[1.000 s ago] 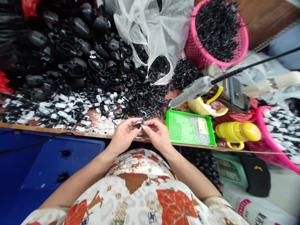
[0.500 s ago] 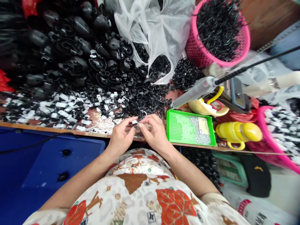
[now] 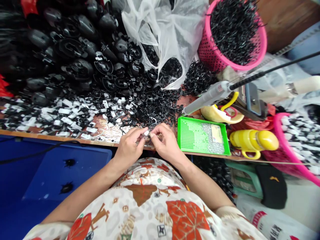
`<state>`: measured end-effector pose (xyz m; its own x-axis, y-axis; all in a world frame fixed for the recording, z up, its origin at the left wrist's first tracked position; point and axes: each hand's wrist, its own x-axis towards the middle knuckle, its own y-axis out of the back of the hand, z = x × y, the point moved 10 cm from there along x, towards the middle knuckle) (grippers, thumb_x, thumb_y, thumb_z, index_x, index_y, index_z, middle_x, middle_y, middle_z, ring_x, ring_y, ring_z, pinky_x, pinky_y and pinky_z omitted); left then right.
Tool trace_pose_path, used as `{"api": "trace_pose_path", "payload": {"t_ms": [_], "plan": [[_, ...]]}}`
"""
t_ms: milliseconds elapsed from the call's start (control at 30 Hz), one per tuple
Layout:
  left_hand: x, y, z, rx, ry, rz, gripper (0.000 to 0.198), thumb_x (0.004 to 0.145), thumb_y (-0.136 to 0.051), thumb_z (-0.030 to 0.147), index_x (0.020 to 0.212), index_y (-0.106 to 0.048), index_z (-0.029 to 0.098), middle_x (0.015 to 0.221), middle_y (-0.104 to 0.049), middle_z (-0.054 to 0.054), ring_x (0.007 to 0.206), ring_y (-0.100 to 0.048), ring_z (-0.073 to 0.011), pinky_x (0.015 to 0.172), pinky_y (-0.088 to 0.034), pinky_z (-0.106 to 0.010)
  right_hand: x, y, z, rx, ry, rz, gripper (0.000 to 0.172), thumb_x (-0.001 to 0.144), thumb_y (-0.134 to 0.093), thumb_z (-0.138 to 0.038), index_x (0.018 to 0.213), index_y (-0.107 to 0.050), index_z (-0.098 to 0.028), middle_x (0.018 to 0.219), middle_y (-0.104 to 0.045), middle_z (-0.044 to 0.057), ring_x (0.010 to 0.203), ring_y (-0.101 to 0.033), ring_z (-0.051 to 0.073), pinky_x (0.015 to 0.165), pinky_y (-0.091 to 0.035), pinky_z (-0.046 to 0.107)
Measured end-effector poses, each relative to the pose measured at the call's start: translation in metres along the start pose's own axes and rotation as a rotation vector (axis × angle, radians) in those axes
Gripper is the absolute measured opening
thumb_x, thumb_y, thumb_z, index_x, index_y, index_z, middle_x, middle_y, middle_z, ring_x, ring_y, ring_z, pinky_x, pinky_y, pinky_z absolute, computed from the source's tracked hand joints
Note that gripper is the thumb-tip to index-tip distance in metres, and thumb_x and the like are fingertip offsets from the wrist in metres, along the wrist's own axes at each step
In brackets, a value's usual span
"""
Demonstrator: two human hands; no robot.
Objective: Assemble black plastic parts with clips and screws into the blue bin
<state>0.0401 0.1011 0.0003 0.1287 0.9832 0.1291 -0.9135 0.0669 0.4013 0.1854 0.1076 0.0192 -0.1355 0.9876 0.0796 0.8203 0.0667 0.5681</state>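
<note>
My left hand [image 3: 130,146] and my right hand [image 3: 166,143] meet at the front edge of the wooden bench [image 3: 75,138], fingertips pinched together. Between them sits a small plastic part [image 3: 146,133], black with a white piece on it; both hands grip it. Just beyond my fingers lies a heap of small black clips [image 3: 156,106]. White and black clip pieces [image 3: 67,115] are strewn to the left of it.
Large black housings [image 3: 75,56] pile up at the back left. A clear plastic bag [image 3: 165,33] and a pink basket [image 3: 235,36] hold more black clips. A green tray [image 3: 202,136], a hanging screwdriver [image 3: 212,95], a yellow mug [image 3: 252,141] stand right. A blue bin [image 3: 50,170] sits below left.
My hands have closed in tighter on the small part and dipped slightly toward the bench edge; a white piece now shows on the black part.
</note>
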Motion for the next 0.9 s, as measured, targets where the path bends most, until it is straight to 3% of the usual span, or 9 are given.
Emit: {"api": "trace_pose_path", "payload": {"t_ms": [200, 467, 600, 733, 900], "plan": [[-0.001, 0.004, 0.004, -0.009, 0.008, 0.039, 0.028, 0.084, -0.07, 0.02, 0.111, -0.077, 0.024, 0.089, -0.071, -0.005, 0.071, -0.065, -0.0169, 0.072, -0.056, -0.029, -0.003, 0.003, 0.012, 0.19, -0.07, 0.094, 0.01, 0.09, -0.061, -0.025, 0.08, -0.061, -0.022, 0.084, -0.06, 0.001, 0.079, -0.056, 0.016, 0.069, -0.047, 0.029], [-0.002, 0.002, 0.0, -0.04, 0.033, -0.024, 0.029, 0.083, -0.069, 0.017, 0.11, -0.077, 0.023, 0.089, -0.072, -0.004, 0.069, -0.065, -0.0153, 0.068, -0.054, -0.027, -0.009, 0.003, 0.003, 0.211, 0.041, 0.119, 0.009, 0.092, -0.062, -0.024, 0.084, -0.064, -0.022, 0.091, -0.062, 0.003, 0.087, -0.059, 0.017, 0.077, -0.052, 0.031], [-0.002, 0.003, -0.006, -0.087, 0.078, -0.038, 0.029, 0.081, -0.071, 0.017, 0.109, -0.078, 0.023, 0.092, -0.073, -0.005, 0.07, -0.065, -0.0162, 0.069, -0.054, -0.028, -0.005, 0.002, 0.004, 0.252, 0.034, 0.027, 0.008, 0.092, -0.066, -0.028, 0.087, -0.069, -0.023, 0.093, -0.064, 0.004, 0.091, -0.062, 0.018, 0.082, -0.055, 0.033], [-0.003, -0.009, -0.011, -0.249, 0.15, -0.198, 0.029, 0.082, -0.071, 0.019, 0.11, -0.078, 0.024, 0.095, -0.075, -0.006, 0.076, -0.067, -0.0178, 0.071, -0.055, -0.028, -0.001, 0.001, 0.005, 0.305, 0.022, -0.116, 0.014, 0.086, -0.077, -0.033, 0.098, -0.078, -0.027, 0.101, -0.064, 0.004, 0.096, -0.063, 0.018, 0.086, -0.056, 0.034], [-0.007, -0.02, -0.005, -0.255, 0.12, -0.345, 0.033, 0.086, -0.067, 0.017, 0.116, -0.076, 0.026, 0.098, -0.076, -0.006, 0.082, -0.07, -0.0194, 0.074, -0.055, -0.029, -0.003, -0.001, 0.009, 0.373, -0.018, -0.206, 0.017, 0.076, -0.086, -0.037, 0.09, -0.082, -0.029, 0.093, -0.066, 0.002, 0.09, -0.065, 0.016, 0.082, -0.056, 0.033]]}}
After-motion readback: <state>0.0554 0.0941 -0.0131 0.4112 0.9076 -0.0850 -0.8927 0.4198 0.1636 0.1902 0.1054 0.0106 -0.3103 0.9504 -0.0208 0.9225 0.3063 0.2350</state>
